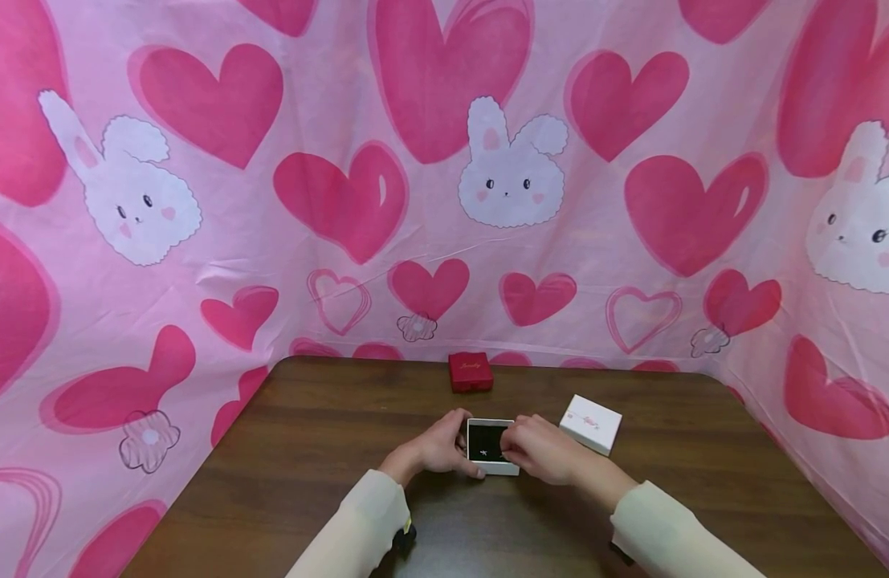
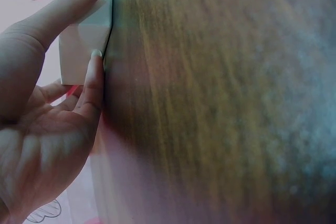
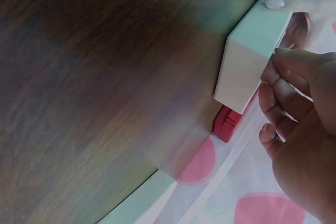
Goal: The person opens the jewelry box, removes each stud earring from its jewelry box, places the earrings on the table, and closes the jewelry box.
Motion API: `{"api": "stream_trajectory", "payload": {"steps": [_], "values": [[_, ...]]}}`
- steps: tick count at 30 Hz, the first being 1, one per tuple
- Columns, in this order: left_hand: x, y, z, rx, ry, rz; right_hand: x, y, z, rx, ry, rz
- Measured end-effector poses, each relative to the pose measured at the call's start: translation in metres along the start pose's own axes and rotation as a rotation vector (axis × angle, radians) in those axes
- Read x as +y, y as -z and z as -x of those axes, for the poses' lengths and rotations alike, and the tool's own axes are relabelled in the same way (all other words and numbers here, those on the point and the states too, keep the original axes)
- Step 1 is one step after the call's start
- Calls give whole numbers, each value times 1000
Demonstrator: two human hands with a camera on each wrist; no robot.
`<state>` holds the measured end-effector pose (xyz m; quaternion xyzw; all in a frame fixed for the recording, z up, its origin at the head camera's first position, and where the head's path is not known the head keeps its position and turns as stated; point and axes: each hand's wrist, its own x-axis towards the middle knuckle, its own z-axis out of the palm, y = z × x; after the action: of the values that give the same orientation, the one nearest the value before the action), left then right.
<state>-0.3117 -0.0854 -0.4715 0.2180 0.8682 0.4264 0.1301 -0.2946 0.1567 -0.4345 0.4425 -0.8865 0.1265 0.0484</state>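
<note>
A white box base (image 1: 499, 469) with a black insert (image 1: 485, 437) stands on the table. My left hand (image 1: 442, 444) grips its left side, thumb along the near wall; the left wrist view shows the thumb (image 2: 79, 6) and a fingertip against the white box (image 2: 84, 51). A small silver star-like piece of jewelry (image 1: 483, 453) sits on the insert. Over the box's right part, my right hand (image 1: 541, 449) has its thumb and fingers brought together at the insert. In the right wrist view these fingers (image 3: 299, 66) pinch a tiny shiny piece at the rim, mostly hidden by the fingertips.
A white lid (image 1: 591, 423) with pink print lies to the right of the box, close beyond the right hand. At the table's back edge is a red box (image 1: 471, 372) with gold lettering. A pink curtain (image 1: 430, 241) with hearts and rabbits surrounds the wooden table (image 1: 328, 417).
</note>
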Motion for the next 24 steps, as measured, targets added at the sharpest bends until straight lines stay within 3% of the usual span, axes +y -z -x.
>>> {"api": "stream_trajectory", "payload": {"steps": [12, 24], "values": [[-1, 0, 0, 5, 3, -1, -4, 2, 2, 31, 72, -78], [1, 0, 1, 3, -9, -1, -5, 3, 5, 19, 40, -103]]}}
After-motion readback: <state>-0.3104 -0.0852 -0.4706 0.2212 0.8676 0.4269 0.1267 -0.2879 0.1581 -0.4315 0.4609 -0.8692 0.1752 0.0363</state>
